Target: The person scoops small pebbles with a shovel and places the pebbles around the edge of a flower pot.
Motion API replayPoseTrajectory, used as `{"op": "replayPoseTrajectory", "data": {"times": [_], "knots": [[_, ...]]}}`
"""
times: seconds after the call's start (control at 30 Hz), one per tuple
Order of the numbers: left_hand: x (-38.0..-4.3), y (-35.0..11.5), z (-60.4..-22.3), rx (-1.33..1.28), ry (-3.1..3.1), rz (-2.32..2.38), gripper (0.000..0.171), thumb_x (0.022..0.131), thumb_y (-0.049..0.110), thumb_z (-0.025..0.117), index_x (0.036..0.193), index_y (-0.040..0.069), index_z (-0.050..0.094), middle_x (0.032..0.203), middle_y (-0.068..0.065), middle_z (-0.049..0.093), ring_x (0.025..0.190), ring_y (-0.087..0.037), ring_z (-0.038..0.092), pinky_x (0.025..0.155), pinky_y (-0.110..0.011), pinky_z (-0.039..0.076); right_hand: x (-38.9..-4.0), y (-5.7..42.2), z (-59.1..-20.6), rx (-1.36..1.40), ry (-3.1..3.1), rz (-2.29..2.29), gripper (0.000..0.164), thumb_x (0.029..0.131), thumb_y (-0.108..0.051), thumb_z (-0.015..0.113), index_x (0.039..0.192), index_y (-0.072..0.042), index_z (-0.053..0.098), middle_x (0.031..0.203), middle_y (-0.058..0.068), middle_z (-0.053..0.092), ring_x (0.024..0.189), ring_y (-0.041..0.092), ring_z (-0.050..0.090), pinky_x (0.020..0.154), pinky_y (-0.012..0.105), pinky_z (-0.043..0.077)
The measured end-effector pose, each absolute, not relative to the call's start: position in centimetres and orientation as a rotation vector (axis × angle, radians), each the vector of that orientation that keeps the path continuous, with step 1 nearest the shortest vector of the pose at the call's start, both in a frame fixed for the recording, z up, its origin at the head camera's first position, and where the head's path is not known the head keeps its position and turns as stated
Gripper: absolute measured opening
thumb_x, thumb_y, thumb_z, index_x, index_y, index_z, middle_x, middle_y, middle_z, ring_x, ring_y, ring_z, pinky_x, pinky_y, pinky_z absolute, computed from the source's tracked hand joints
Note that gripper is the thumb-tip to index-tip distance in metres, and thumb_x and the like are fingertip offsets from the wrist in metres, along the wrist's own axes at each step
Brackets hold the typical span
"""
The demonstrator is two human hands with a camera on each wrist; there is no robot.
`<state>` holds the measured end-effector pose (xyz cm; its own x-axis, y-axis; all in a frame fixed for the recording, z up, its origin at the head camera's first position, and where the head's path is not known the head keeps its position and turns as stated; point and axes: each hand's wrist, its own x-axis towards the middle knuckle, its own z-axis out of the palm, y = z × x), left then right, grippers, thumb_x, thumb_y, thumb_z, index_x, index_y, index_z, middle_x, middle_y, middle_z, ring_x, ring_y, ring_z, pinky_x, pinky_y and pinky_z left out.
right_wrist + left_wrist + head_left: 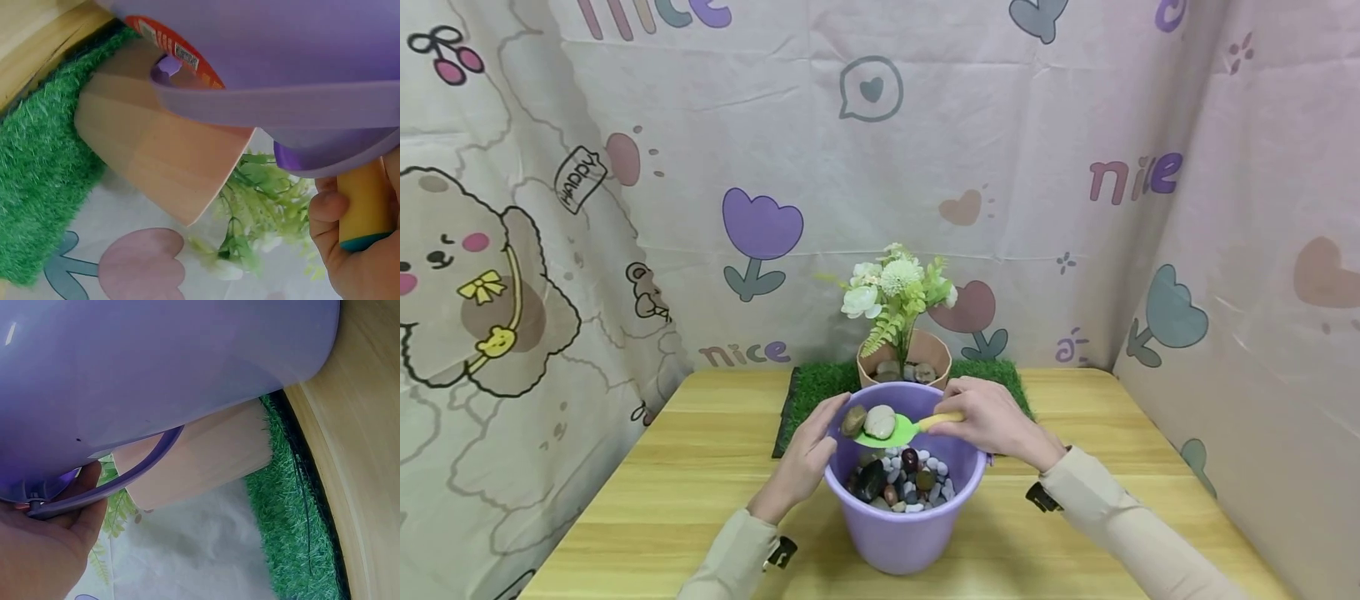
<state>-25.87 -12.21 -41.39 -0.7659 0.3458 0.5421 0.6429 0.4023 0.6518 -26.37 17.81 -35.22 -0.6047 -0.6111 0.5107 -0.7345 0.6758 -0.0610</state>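
Note:
A purple bucket (901, 537) stands upright at the table's front middle, with small pebbles (925, 479) and several larger dark stones at its bottom. My left hand (805, 454) grips the bucket's left rim, fingers by its carrying handle (134, 478) in the left wrist view. My right hand (992, 417) holds the yellow handle (365, 209) of a toy shovel over the right rim. On the shovel's green blade (898, 435), level inside the bucket's mouth, lie a whitish stone (880, 422) and a brown stone (853, 422); how the brown one is supported is partly unclear.
Behind the bucket, a peach flowerpot (868, 367) with white flowers (895, 279) and stones inside stands on a green turf mat (827, 383). The wooden table (700, 450) is bordered by a printed cloth (850, 167) at the back and sides.

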Motion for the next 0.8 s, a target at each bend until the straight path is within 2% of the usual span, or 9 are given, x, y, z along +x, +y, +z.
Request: {"op": "replayPoseTrajectory", "data": {"times": [0.17, 0.53, 0.8], "knots": [[-25.9, -12.1, -41.2, -0.852, -2.348, -1.320, 0.065, 0.083, 0.000, 0.040, 0.148, 0.007, 0.042, 0.149, -0.006, 0.046, 0.139, -0.022, 0.042, 0.111, -0.052, 0.036, -26.3, 18.2, -35.4, 0.987, -2.405, 0.410, 0.016, 0.075, -0.040, 0.081, 0.085, -0.027, 0.080, 0.081, -0.014, 0.061, 0.072, 0.001, 0.045, 0.061, 0.017, 0.038], [-25.9, -12.1, -41.2, -0.855, -2.352, -1.349, 0.064, 0.085, 0.000, 0.040, 0.148, 0.007, 0.041, 0.149, -0.005, 0.045, 0.137, -0.022, 0.044, 0.110, -0.047, 0.040, -25.8, 18.8, -35.6, 0.961, -2.324, 0.341, 0.017, 0.073, -0.041, 0.082, 0.083, -0.028, 0.080, 0.080, -0.015, 0.061, 0.074, 0.002, 0.045, 0.060, 0.016, 0.037], [-25.8, -12.1, -41.3, -0.851, -2.358, -1.352, 0.065, 0.084, -0.001, 0.041, 0.149, 0.007, 0.041, 0.150, -0.006, 0.045, 0.136, -0.023, 0.046, 0.108, -0.048, 0.041, -25.4, 19.8, -35.7, 0.968, -2.318, 0.339, 0.026, 0.079, -0.054, 0.071, 0.085, -0.030, 0.080, 0.082, -0.017, 0.065, 0.076, 0.000, 0.051, 0.061, 0.016, 0.041]]}}
